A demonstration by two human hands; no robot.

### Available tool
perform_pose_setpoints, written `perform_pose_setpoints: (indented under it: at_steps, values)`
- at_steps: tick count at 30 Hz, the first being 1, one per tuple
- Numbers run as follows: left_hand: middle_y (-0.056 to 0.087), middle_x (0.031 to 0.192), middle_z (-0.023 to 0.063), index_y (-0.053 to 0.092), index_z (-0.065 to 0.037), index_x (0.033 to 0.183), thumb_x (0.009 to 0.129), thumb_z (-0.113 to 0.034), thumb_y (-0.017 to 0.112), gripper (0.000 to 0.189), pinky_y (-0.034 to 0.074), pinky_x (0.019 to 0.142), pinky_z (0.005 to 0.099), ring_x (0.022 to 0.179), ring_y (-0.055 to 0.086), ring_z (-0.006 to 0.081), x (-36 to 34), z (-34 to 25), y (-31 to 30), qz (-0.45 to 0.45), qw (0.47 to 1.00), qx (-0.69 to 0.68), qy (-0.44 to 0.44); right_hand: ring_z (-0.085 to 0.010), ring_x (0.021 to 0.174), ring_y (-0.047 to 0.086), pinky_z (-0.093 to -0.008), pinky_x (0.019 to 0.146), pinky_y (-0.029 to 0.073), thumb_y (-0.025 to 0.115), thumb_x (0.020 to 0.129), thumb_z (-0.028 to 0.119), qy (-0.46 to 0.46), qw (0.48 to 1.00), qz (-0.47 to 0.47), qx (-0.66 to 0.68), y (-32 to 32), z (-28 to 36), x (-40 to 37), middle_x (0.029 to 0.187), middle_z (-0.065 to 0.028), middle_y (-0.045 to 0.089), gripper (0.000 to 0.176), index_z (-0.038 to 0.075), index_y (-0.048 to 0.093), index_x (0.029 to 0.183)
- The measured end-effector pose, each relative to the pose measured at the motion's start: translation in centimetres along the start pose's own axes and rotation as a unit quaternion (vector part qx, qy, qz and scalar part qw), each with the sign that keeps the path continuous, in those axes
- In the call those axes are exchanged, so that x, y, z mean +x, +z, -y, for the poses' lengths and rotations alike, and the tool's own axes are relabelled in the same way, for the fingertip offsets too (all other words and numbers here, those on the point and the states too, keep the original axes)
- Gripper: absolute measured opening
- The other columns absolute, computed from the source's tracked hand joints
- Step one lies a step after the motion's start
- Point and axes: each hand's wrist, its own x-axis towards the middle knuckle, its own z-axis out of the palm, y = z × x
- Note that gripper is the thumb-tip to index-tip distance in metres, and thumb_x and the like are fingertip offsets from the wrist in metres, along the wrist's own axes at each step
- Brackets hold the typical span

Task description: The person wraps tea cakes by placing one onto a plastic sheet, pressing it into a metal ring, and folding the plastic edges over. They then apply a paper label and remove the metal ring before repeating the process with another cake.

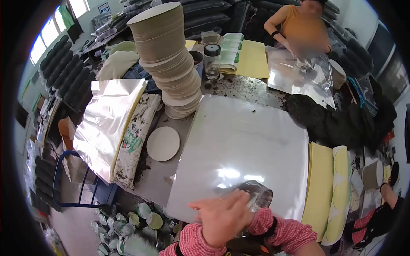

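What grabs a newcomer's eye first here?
The tall leaning stack of cardboard discs at the far side of the table, and the big silvery foil sheet filling the middle. At its near edge a blurred hand partly covers a clear container; a dark loose pile lies to the right.

Red-and-white checked sleeves [290, 232], black bands [272, 225] near the cuffs, visible grip [222, 217] bare.

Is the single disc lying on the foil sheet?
No, the disc lies on the bare table, left of the foil sheet.
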Motion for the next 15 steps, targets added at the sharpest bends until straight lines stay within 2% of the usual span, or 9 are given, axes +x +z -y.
perform_pose_setpoints:
  at_steps: [2, 4, 6, 8, 9, 11, 12, 14, 15]
  values:
    - [0.071, 0.093, 0.0130, 0.071, -0.001, 0.100, 0.077, -0.006, 0.071, 0.024, 0.057, 0.073, 0.0348, 0.085, 0.072, 0.0256, -0.6, 2.9, 0.5, 0.037, 0.991, -0.026, -0.125, -0.0337, 0.086, 0.068, -0.0391, 0.077, 0.054, 0.062, 0.089, 0.020, 0.009, 0.992, 0.091, 0.092, -0.9, -0.6, -1.6, 0.090, -0.0173, 0.069, 0.028, 0.001, 0.066, 0.109]
    - [0.071, 0.092, 0.0139, 0.072, -0.001, 0.100, 0.081, -0.005, 0.070, 0.019, 0.056, 0.073, 0.0320, 0.080, 0.071, 0.0251, -1.9, 8.9, 3.4, 0.034, 0.969, -0.158, -0.186, -0.0267, 0.090, 0.068, -0.0393, 0.076, 0.054, 0.063, 0.088, 0.019, 0.080, 0.982, 0.130, -0.113, -4.7, 1.8, -2.5, 0.096, -0.0127, 0.070, 0.025, 0.004, 0.066, 0.108]
    - [0.071, 0.091, 0.0119, 0.073, -0.002, 0.098, 0.083, -0.007, 0.072, 0.016, 0.055, 0.073, 0.0297, 0.077, 0.070, 0.0230, -2.5, 12.7, 3.4, 0.077, 0.893, -0.323, -0.306, -0.0269, 0.100, 0.065, -0.0395, 0.083, 0.053, 0.067, 0.086, 0.023, 0.057, 0.982, 0.095, -0.152, -6.3, 2.2, -4.4, 0.105, -0.0125, 0.068, 0.032, 0.005, 0.066, 0.112]
    - [0.069, 0.085, 0.0085, 0.073, -0.006, 0.098, 0.082, -0.011, 0.075, 0.017, 0.054, 0.073, 0.0326, 0.077, 0.067, 0.0242, -3.6, 16.0, 0.1, 0.146, 0.911, -0.262, -0.281, -0.0321, 0.117, 0.057, -0.0418, 0.094, 0.051, 0.075, 0.080, 0.035, -0.067, 0.973, -0.067, -0.211, -8.1, 2.4, -6.5, 0.124, -0.0153, 0.060, 0.048, 0.006, 0.066, 0.118]
    - [0.069, 0.085, 0.0085, 0.073, -0.006, 0.098, 0.082, -0.011, 0.075, 0.017, 0.054, 0.073, 0.0326, 0.077, 0.067, 0.0242, -3.8, 17.5, -2.2, 0.150, 0.909, -0.264, -0.285, -0.0321, 0.117, 0.057, -0.0418, 0.094, 0.051, 0.075, 0.080, 0.035, -0.062, 0.974, -0.065, -0.209, -8.5, 2.4, -7.8, 0.124, -0.0153, 0.060, 0.048, 0.006, 0.066, 0.118]
    - [0.065, 0.081, 0.0048, 0.074, -0.011, 0.093, 0.077, -0.015, 0.078, 0.017, 0.051, 0.076, 0.0361, 0.081, 0.064, 0.0244, -3.6, 19.3, -6.1, 0.347, 0.928, -0.135, -0.026, -0.0395, 0.129, 0.046, -0.0469, 0.103, 0.045, 0.083, 0.071, 0.043, 0.010, 0.966, -0.119, -0.228, -8.4, 2.4, -10.8, 0.141, -0.0205, 0.046, 0.063, 0.007, 0.065, 0.120]
    - [0.065, 0.081, 0.0048, 0.074, -0.011, 0.093, 0.077, -0.015, 0.078, 0.017, 0.051, 0.076, 0.0361, 0.081, 0.064, 0.0244, -3.7, 19.2, -6.0, 0.350, 0.926, -0.138, -0.025, -0.0395, 0.129, 0.046, -0.0469, 0.103, 0.045, 0.083, 0.071, 0.043, 0.014, 0.966, -0.119, -0.230, -8.0, 2.1, -11.6, 0.141, -0.0205, 0.046, 0.063, 0.007, 0.065, 0.120]
    - [0.064, 0.083, 0.0016, 0.073, -0.015, 0.088, 0.073, -0.019, 0.080, 0.017, 0.048, 0.080, 0.0377, 0.084, 0.060, 0.0243, -4.1, 19.0, -6.1, 0.394, 0.913, -0.008, 0.108, -0.0437, 0.134, 0.040, -0.0490, 0.106, 0.042, 0.088, 0.066, 0.041, 0.055, 0.983, -0.121, -0.125, -6.7, 1.2, -12.8, 0.149, -0.0271, 0.033, 0.065, 0.008, 0.066, 0.118]
    - [0.063, 0.088, -0.0009, 0.070, -0.016, 0.083, 0.069, -0.022, 0.081, 0.019, 0.046, 0.080, 0.0368, 0.086, 0.059, 0.0237, -3.9, 19.3, -5.9, 0.404, 0.909, -0.022, 0.100, -0.0437, 0.134, 0.040, -0.0490, 0.106, 0.042, 0.088, 0.066, 0.041, 0.059, 0.983, -0.124, -0.125, -5.9, 0.6, -13.0, 0.149, -0.0271, 0.033, 0.065, 0.008, 0.066, 0.118]
